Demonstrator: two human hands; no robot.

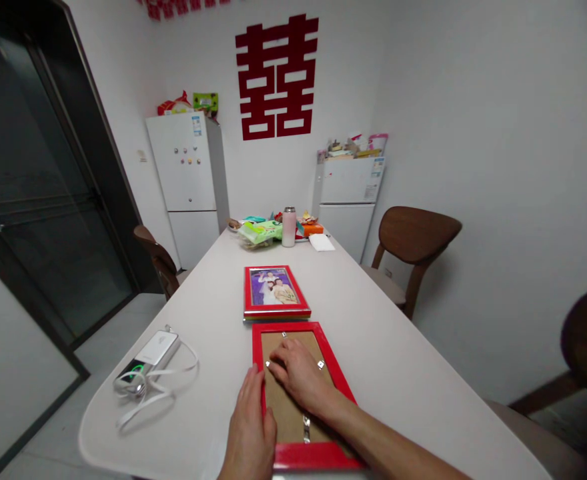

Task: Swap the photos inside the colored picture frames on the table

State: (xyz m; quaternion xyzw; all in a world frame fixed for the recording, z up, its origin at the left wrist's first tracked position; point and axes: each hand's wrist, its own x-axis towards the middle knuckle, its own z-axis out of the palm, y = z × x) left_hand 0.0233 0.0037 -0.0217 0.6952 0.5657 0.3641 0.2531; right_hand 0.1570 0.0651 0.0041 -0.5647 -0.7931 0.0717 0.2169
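A red picture frame (341, 380) lies face down before me, its brown backboard (286, 400) showing. Small metal tabs sit around the board's edge: one on the left (267, 363), one on the right (320, 365) and one at the top. A metal stand hinge (306, 429) is fixed low on the board. My left hand (251, 417) holds the frame's left edge, fingers along the outside and thumb near the rim. Over the board, my right hand (298, 373) is curled, its fingertips pinched at the left tab. Its palm side is hidden.
Just beyond lies another red frame (276, 290) with a photo, face up. A power bank (148, 360) with a white cable (161, 393) is at left. A pink bottle (288, 228) and a green packet (261, 232) stand at the table's far end. Chairs (413, 240) flank the table.
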